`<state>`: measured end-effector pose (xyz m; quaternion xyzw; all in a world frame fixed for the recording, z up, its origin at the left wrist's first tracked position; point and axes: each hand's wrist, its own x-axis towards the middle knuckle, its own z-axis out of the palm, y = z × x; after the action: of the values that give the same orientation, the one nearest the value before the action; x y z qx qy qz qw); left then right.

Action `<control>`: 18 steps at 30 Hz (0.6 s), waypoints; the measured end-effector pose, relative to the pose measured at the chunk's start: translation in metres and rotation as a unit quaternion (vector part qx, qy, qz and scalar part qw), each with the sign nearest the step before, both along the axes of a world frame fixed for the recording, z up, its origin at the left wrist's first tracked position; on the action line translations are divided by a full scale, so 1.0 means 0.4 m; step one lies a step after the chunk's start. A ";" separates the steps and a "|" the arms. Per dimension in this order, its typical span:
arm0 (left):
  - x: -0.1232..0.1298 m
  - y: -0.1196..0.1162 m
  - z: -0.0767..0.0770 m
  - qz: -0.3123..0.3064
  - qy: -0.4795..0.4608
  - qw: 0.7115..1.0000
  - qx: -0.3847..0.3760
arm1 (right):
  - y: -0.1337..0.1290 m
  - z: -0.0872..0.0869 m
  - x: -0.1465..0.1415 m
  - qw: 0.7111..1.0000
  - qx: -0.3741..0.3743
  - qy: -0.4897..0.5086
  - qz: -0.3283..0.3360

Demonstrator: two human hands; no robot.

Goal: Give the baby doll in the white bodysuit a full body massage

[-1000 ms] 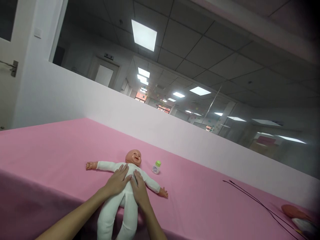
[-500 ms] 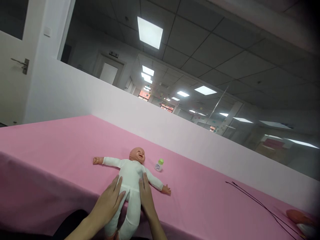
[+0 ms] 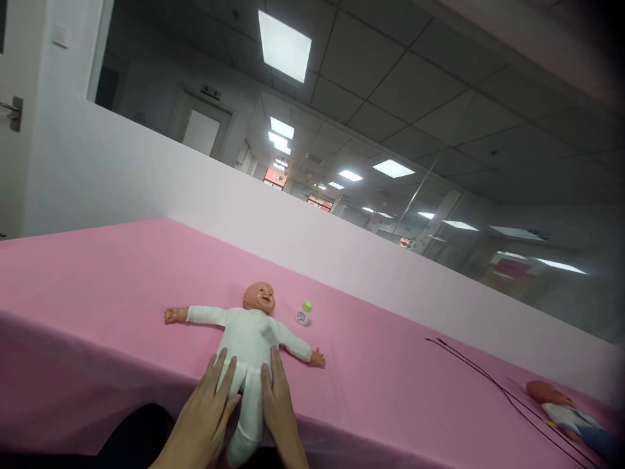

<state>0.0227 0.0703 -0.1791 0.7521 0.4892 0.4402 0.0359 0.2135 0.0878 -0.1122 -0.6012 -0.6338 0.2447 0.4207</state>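
A baby doll [image 3: 249,335] in a white cloth suit lies on its back, arms spread wide, head away from me. Its legs hang over the front edge of the pink-covered table [image 3: 371,384]. Over the doll's hip and upper thigh on the left lies my left hand [image 3: 208,397], fingers stretched out. My right hand [image 3: 277,397] rests flat along the other hip, its fingers extended. Both palms touch the doll without gripping it. Beside the doll's head stands a small clear bottle [image 3: 303,315] with a green cap. Part of the doll's lower legs is hidden by my left hand.
Two thin black cords [image 3: 488,378] run across the table at the right. Behind them, near the right edge, lies a second doll [image 3: 569,413] in white and blue. A low white wall [image 3: 312,244] with glass above borders the table's far side.
My hands have slid slightly down from the doll's waist toward its hips and thighs. The view has shifted right, bringing more of the second doll into sight.
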 end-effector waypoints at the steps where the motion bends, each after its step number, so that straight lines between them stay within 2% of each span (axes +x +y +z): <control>1: -0.003 0.007 0.009 0.000 0.006 1.000 -0.001 | 0.003 0.004 0.001 1.000 0.005 -0.009 -0.004; 6: -0.002 0.087 0.084 -0.017 0.030 0.999 -0.019 | 0.034 0.036 0.002 0.999 0.026 -0.028 0.016; 12: 0.004 0.203 0.195 -0.048 0.066 0.991 -0.110 | 0.094 0.077 0.011 1.000 0.008 -0.023 0.008; 14: 0.003 0.220 0.235 -0.037 0.075 0.989 -0.125 | 0.110 0.087 0.020 0.999 0.027 -0.029 0.001; 18: -0.004 0.217 0.298 0.023 0.109 0.986 -0.125 | 0.122 0.094 0.046 0.994 0.086 -0.060 -0.026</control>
<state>0.0212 0.1572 -0.0597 0.7738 0.5583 0.2919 0.0658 0.2318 0.1364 -0.0748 -0.5925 -0.6611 0.1417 0.4380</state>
